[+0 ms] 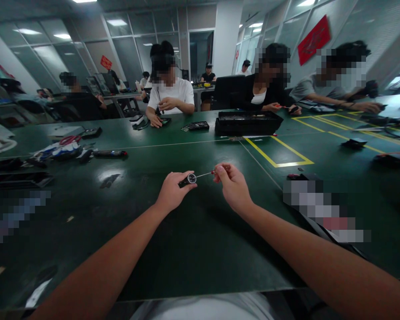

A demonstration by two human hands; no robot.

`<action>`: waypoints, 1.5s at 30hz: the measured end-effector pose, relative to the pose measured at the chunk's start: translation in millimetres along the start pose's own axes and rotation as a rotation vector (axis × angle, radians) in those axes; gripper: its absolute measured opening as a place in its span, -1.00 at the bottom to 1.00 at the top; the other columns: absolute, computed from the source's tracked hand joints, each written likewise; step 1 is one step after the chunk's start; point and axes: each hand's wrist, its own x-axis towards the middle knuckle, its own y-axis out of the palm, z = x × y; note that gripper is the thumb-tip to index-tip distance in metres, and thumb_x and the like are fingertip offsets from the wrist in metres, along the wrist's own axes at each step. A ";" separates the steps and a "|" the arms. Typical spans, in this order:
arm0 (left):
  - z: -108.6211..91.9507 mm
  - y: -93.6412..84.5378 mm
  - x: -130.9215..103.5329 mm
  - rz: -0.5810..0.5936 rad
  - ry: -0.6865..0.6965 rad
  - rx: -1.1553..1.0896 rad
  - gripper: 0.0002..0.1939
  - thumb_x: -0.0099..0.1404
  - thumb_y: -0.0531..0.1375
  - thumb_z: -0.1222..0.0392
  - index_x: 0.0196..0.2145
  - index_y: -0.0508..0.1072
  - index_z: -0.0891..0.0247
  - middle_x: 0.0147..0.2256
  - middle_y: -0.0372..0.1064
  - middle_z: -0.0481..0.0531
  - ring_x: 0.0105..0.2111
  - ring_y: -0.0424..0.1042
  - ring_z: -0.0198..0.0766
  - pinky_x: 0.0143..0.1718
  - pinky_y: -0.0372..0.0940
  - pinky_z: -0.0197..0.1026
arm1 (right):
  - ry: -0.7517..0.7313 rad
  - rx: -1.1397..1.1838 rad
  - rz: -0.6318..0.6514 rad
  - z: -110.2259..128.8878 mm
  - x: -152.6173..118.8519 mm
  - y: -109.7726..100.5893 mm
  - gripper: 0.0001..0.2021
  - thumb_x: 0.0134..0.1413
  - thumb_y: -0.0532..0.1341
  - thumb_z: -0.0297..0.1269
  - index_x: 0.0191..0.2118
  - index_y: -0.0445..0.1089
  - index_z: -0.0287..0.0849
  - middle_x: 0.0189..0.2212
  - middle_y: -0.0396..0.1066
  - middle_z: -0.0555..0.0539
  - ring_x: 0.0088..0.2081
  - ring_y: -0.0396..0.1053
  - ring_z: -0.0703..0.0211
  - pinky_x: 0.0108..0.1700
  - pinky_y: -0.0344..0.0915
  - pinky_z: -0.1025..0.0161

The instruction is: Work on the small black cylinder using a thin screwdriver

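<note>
My left hand (171,190) is closed around a small black part with a round, silver-rimmed end (191,178), held a little above the green table (193,258). The round end faces right. From the other side, my right hand (234,186) pinches the red handle of a thin screwdriver (204,174). Its metal shaft points left, and the tip reaches the rim of the black part. Whether the tip sits on a screw is too small to tell.
Across the table, a long black box (248,123) stands before co-workers, near a small dark case (199,126). A black pen-like tool (110,154) and a cluttered pile with red cable (70,140) lie left. Yellow tape (293,165) marks the right; a blurred-out packet (320,206) lies nearer.
</note>
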 end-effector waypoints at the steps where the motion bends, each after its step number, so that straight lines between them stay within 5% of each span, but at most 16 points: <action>1: 1.0 0.6 0.0 0.004 -0.005 -0.010 -0.61 0.27 0.34 0.11 0.06 0.51 0.07 -0.04 0.52 0.02 -0.07 0.44 -0.08 0.01 0.27 0.00 | -0.019 -0.040 0.003 2.6 -1.0 0.0 -0.78 0.29 0.13 -0.08 -0.21 0.37 -0.13 -0.46 0.39 0.01 -0.39 0.37 0.19 -0.29 0.30 0.21; 5: 2.8 -0.1 0.2 0.016 -0.048 -0.033 -0.60 0.28 0.33 0.10 0.07 0.50 0.07 -0.02 0.52 0.03 -0.06 0.44 -0.07 0.07 0.24 0.04 | -0.047 -0.234 0.023 11.8 -4.0 -2.4 -0.75 0.27 0.15 -0.05 -0.21 0.41 -0.14 -0.51 0.41 0.02 -0.47 0.35 0.21 -0.40 0.24 0.25; 10: 0.9 -3.0 -0.5 0.018 -0.059 -0.030 -0.59 0.29 0.32 0.09 0.09 0.49 0.05 0.00 0.51 0.02 -0.07 0.44 -0.06 0.12 0.20 0.12 | -0.141 -0.480 -0.001 16.4 -3.1 -9.0 -0.57 0.16 0.25 0.09 -0.55 0.33 -0.14 -0.66 0.27 0.08 -0.60 0.19 0.30 -0.51 0.07 0.29; 14: 1.7 -1.7 -1.0 0.044 -0.018 -0.031 -0.60 0.27 0.34 0.12 0.06 0.50 0.06 -0.03 0.52 0.00 -0.05 0.43 -0.08 0.04 0.25 0.04 | -0.213 -0.556 0.004 16.7 -3.8 -9.6 -0.51 0.19 0.23 0.08 -0.62 0.28 -0.14 -0.71 0.21 0.10 -0.64 0.10 0.34 -0.54 -0.01 0.29; 21: 5.0 -1.2 -1.1 0.012 -0.036 -0.023 -0.61 0.27 0.33 0.14 0.06 0.50 0.07 -0.03 0.52 0.03 -0.05 0.43 -0.08 0.03 0.26 0.03 | -0.215 -0.583 0.042 17.8 -5.8 -7.5 -0.59 0.22 0.20 0.10 -0.49 0.41 -0.11 -0.65 0.32 0.05 -0.60 0.20 0.26 -0.49 0.08 0.25; 28: 6.9 -0.9 -0.7 0.014 -0.043 -0.027 -0.60 0.26 0.33 0.15 0.06 0.51 0.07 -0.02 0.51 0.04 -0.04 0.43 -0.07 0.03 0.27 0.03 | -0.205 -0.457 0.170 19.9 -6.3 -6.5 -0.83 0.27 0.18 -0.15 -0.14 0.44 -0.09 -0.28 0.55 -0.09 -0.30 0.48 0.09 -0.34 0.28 0.20; 35: 6.8 0.3 -0.9 0.009 -0.013 -0.014 -0.61 0.26 0.34 0.13 0.05 0.51 0.06 -0.05 0.53 0.03 -0.07 0.44 -0.08 0.00 0.27 0.01 | -0.150 -0.471 0.174 20.0 -8.6 -6.8 -0.62 0.38 -0.01 0.02 -0.08 0.43 -0.11 -0.56 0.38 0.03 -0.54 0.34 0.18 -0.45 0.17 0.22; 39: 4.7 -0.1 -0.7 0.024 0.003 0.002 -0.61 0.25 0.35 0.13 0.05 0.51 0.05 -0.08 0.53 0.01 -0.11 0.44 -0.09 -0.02 0.27 0.01 | -0.179 -0.515 0.113 19.6 -7.4 -6.0 -0.61 0.39 -0.02 -0.02 -0.10 0.48 -0.09 -0.50 0.43 -0.01 -0.54 0.33 0.18 -0.44 0.14 0.22; 45: 10.5 1.7 -1.3 -0.004 -0.036 -0.062 -0.58 0.26 0.34 0.15 0.08 0.50 0.07 0.00 0.50 0.04 0.00 0.43 -0.09 0.07 0.26 0.02 | -0.213 -0.553 0.218 21.6 -7.2 -4.8 -0.69 0.34 0.02 -0.25 0.08 0.37 -0.12 -0.32 0.51 -0.09 -0.42 0.40 0.11 -0.32 0.24 0.17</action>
